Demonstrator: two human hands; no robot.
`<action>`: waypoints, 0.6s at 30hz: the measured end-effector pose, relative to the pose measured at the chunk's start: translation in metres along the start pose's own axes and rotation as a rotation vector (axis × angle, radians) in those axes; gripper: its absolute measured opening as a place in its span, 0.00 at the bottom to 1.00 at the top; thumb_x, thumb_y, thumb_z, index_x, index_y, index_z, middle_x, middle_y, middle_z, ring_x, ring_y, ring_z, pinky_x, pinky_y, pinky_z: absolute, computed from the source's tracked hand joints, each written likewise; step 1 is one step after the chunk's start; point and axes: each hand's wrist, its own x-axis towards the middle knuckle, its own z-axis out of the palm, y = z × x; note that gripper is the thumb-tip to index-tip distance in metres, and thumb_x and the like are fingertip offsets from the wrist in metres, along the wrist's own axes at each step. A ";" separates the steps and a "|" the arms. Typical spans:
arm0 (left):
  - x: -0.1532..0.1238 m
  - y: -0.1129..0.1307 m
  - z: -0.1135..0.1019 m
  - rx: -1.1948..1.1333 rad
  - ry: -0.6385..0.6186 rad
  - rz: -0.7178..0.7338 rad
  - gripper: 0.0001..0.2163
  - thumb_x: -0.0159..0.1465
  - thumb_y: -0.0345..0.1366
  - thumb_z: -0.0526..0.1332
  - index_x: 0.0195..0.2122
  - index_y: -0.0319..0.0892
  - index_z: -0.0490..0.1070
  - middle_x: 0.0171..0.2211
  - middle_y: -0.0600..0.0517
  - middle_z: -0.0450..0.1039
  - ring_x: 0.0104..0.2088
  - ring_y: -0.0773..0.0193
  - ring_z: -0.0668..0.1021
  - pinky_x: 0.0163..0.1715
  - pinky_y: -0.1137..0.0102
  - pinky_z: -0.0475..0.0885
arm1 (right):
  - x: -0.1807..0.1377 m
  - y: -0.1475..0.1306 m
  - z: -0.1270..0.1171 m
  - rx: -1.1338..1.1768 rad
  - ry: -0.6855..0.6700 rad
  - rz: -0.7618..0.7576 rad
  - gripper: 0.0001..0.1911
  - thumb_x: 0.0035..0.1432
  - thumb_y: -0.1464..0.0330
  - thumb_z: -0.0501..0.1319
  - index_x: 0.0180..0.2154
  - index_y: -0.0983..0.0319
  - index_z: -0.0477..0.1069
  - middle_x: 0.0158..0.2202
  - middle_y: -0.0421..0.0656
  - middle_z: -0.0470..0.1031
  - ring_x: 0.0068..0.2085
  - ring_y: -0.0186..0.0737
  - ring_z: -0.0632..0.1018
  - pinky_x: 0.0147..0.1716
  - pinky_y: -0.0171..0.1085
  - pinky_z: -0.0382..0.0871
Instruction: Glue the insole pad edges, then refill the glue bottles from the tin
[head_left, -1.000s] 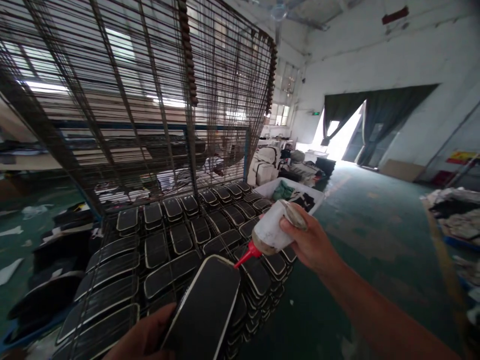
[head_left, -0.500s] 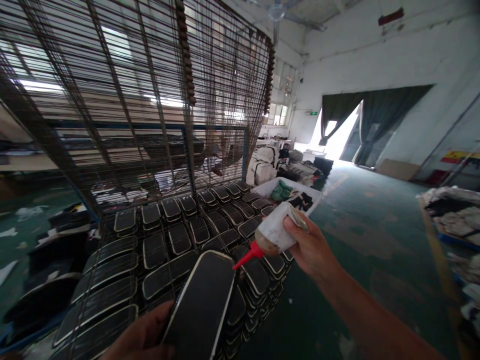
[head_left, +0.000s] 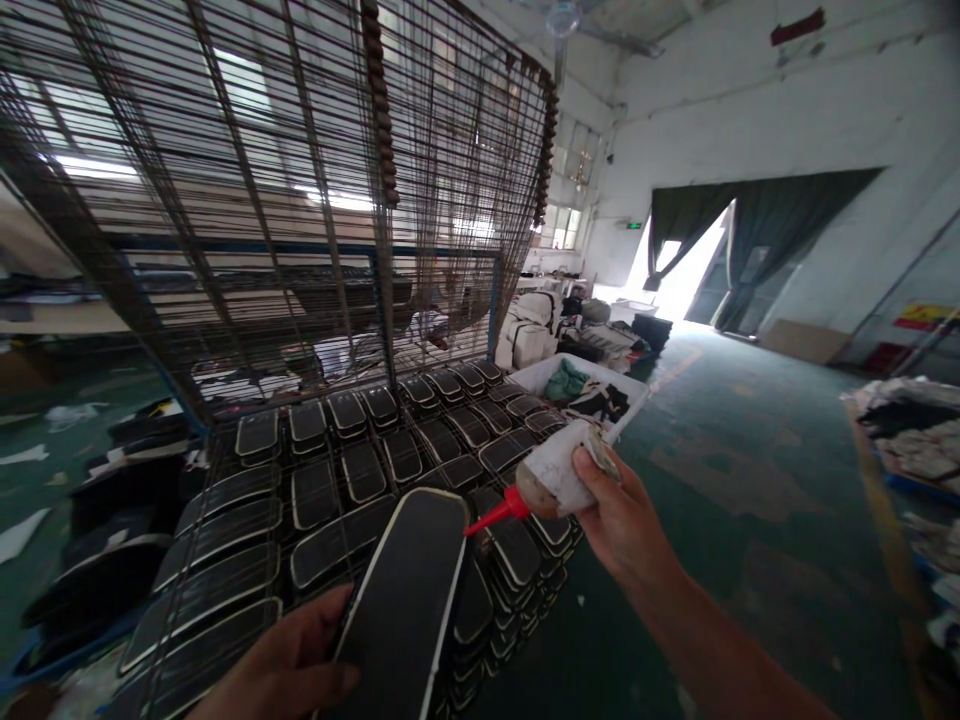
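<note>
My left hand (head_left: 289, 665) grips the near end of a black oblong panel with a pale edge (head_left: 409, 595), holding it tilted up over the rack. My right hand (head_left: 619, 515) is wrapped round a white squeeze bottle (head_left: 559, 470) with a red nozzle (head_left: 491, 515). The nozzle tip points down-left and sits at the panel's far right edge. Under both hands lie several rows of similar black panels (head_left: 360, 470) on a wire shelf.
A tall wire rack (head_left: 300, 200) with stacked mesh shelves rises at the left. A white bin of rags (head_left: 592, 390) stands behind the bottle. Green floor stretches right toward a curtained doorway (head_left: 690, 270). Piles of cloth (head_left: 911, 430) lie at the far right.
The bottle has dropped a little and its nozzle has slid left along the panel's far end. The panel is held slightly more upright in my left hand.
</note>
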 end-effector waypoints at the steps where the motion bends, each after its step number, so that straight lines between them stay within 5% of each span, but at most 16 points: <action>1: 0.001 -0.001 0.000 -0.005 0.005 0.001 0.24 0.55 0.29 0.65 0.54 0.43 0.69 0.45 0.44 0.79 0.44 0.47 0.80 0.45 0.55 0.73 | -0.003 0.002 0.000 0.004 0.000 0.009 0.15 0.51 0.62 0.71 0.39 0.61 0.73 0.30 0.40 0.73 0.30 0.39 0.73 0.29 0.36 0.69; 7: 0.003 -0.001 0.001 -0.056 0.026 -0.005 0.32 0.53 0.29 0.67 0.60 0.47 0.62 0.45 0.45 0.79 0.42 0.47 0.81 0.40 0.58 0.75 | -0.017 0.012 0.001 -0.003 -0.014 0.062 0.15 0.52 0.61 0.70 0.40 0.61 0.73 0.32 0.41 0.74 0.32 0.41 0.73 0.31 0.36 0.68; 18: 0.007 0.002 -0.004 -0.065 0.026 0.031 0.23 0.57 0.25 0.62 0.55 0.42 0.67 0.43 0.44 0.79 0.39 0.52 0.82 0.40 0.59 0.75 | -0.039 0.021 0.004 -0.018 -0.051 0.137 0.17 0.52 0.60 0.70 0.41 0.60 0.72 0.33 0.43 0.74 0.33 0.42 0.73 0.30 0.36 0.67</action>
